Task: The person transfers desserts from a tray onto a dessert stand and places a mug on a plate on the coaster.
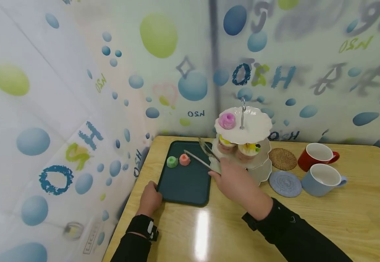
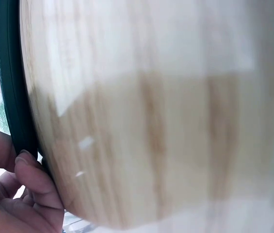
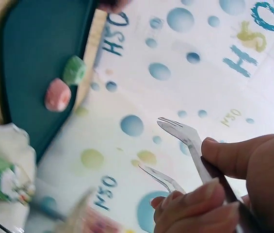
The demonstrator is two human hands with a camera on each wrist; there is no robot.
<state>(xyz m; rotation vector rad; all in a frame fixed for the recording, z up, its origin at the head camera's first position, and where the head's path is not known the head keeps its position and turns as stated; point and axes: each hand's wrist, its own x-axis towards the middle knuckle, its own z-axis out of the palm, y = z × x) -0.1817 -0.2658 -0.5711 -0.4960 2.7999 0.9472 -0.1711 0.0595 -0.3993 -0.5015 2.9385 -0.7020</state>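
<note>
1. On the patterned wall point(image 1: 196, 36) I read a blue O and H with a greenish S-like character point(image 1: 260, 75) between them; smaller lettering repeats around, and one label low on the left begins "LIG", the rest too faint for me
2. The dark green tray point(image 1: 184, 183) holds a green piece point(image 1: 172, 162) and a pink piece point(image 1: 184, 160), side by side near its far end
3. The white tiered stand point(image 1: 257, 123) bears a purple piece point(image 1: 227, 120) on top and yellow-topped cups point(image 1: 246, 152) below
4. A red mug point(image 1: 304, 160) and a blue mug point(image 1: 321, 183) stand by two round coasters point(image 1: 285, 183) on my right
5. My right hand point(image 1: 239, 185) grips metal tongs point(image 3: 199, 158), fingers wrapped round them, tips apart and reaching over the tray near the pink piece; their height I cannot tell
6. My left hand point(image 1: 150, 198) pinches the tray's near left edge, thumb and fingers curled on its rim
</note>
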